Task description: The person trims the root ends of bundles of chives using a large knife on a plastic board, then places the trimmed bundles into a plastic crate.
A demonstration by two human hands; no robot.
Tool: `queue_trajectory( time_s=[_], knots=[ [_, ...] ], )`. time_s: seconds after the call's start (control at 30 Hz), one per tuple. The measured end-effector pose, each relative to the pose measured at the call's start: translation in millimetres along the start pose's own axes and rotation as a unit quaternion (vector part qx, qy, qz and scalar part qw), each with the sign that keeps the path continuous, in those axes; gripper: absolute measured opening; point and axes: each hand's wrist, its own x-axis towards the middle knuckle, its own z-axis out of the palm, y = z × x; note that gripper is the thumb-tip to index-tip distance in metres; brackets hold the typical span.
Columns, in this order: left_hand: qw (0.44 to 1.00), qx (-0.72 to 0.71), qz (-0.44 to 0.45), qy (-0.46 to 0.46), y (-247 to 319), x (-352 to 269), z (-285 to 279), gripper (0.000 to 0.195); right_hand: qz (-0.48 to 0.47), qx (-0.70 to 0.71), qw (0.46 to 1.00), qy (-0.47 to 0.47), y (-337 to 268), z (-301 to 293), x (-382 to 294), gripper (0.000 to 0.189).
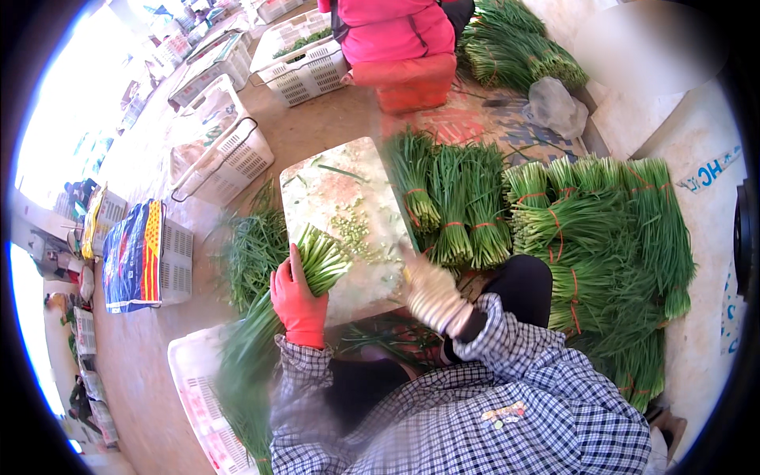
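My left hand (300, 300), in a red rubber glove, grips a bunch of long green garlic chives or similar stalks (320, 258). Their pale cut ends lie over the left part of a worn cutting board (368, 166), and the leaves hang down towards me. My right hand (436, 294), in a pale striped work glove, is blurred at the board's right edge. Its fingers look curled, perhaps round a blurred handle or blade that I cannot make out. Small cut stalk pieces (351, 231) are scattered on the board between the hands.
Tied green bundles (454, 208) stand right of the board, beside a large banded stack (599, 237). Loose greens (255, 255) lie left. White plastic crates (237, 160) stand on the left, another (190, 368) by my left leg. A person in pink (398, 35) sits ahead on a red crate (412, 89).
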Motion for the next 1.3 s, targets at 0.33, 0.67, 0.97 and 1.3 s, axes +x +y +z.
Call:
queue_trajectory(
  time_s=[0.33,0.67,0.97,1.3],
  knots=[
    [0.986,0.128,-0.082,-0.075,2,-31,49,0.1,0.002,-0.003,0.984,-0.179,-3,32,-26,0.059],
    [0.927,0.124,0.004,-0.354,37,-14,21,0.145,0.04,0.114,0.993,-0.002,30,13,-28,0.065],
    [0.96,0.172,-0.009,-0.221,37,-31,47,0.137,0.059,0.13,0.99,0.017,42,17,-30,0.06],
    [0.959,0.079,-0.048,-0.269,13,-5,63,0.125,0.017,0.015,0.998,-0.054,37,31,-37,0.042]
  ],
)
